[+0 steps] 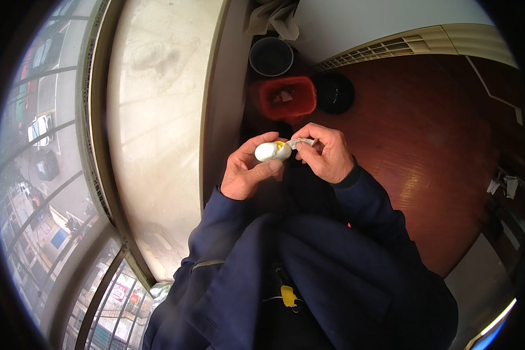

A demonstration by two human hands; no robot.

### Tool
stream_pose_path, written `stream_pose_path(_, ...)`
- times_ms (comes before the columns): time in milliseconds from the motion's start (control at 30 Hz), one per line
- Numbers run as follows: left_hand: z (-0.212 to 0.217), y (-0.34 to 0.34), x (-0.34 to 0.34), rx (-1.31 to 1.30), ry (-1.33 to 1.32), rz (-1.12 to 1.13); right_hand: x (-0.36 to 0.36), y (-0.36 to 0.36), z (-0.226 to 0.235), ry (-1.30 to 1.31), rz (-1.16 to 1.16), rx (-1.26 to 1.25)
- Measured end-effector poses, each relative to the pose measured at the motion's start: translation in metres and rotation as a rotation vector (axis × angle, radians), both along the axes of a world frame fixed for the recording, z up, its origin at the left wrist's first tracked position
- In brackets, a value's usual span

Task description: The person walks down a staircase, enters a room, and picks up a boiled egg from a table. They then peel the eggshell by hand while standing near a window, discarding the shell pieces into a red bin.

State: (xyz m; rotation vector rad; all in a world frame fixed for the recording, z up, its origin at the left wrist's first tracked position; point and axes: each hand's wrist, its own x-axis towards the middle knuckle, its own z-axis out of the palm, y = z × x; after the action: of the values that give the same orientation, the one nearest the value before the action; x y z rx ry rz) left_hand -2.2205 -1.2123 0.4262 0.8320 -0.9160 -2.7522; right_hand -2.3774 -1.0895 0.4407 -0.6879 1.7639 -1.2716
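Two hands meet at one egg (267,152), held up in front of the dark coat (332,262); the left hand (243,170) pinches it, thumb along the near side and forefinger along the far side; the right hand (331,156) pinches a pale strip (302,141) between thumb and fingers, at the egg's right end, where a yellow patch (280,144) shows.

The egg looks smooth and boiled; I judge it light, soft and springy, probably slippery, and apt to split or crumble around the yellow; the rounded left end seems the best hold, with broad, gentle pressure rather than dug-in fingertips; the strip looks thin and would likely bend or tear, so a grip close to its root should serve best.

The egg's underside is hidden; whether the strip is joined to it or merely touches, and whether it is shell, skin or white, I cannot tell; the right hand's lower fingers curl out of sight; the pale scraps (285,96) in the red bin (302,107) are too small to name.
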Motion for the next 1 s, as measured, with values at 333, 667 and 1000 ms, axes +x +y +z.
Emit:
stream_pose_path(333, -0.001, -0.002, -0.001, -0.088, 0.004, 0.050, 0.000, 0.001, -0.005, -0.155, 0.043, 0.041)
stream_pose_path(667, -0.003, -0.001, -0.004, 0.055, -0.018, 0.173, 0.003, -0.001, -0.011, -0.057, -0.029, -0.052)
stream_pose_path(1000, -0.008, -0.006, 0.000, 0.067, -0.033, 0.130, -0.001, -0.003, -0.010, 0.030, 0.075, -0.046)
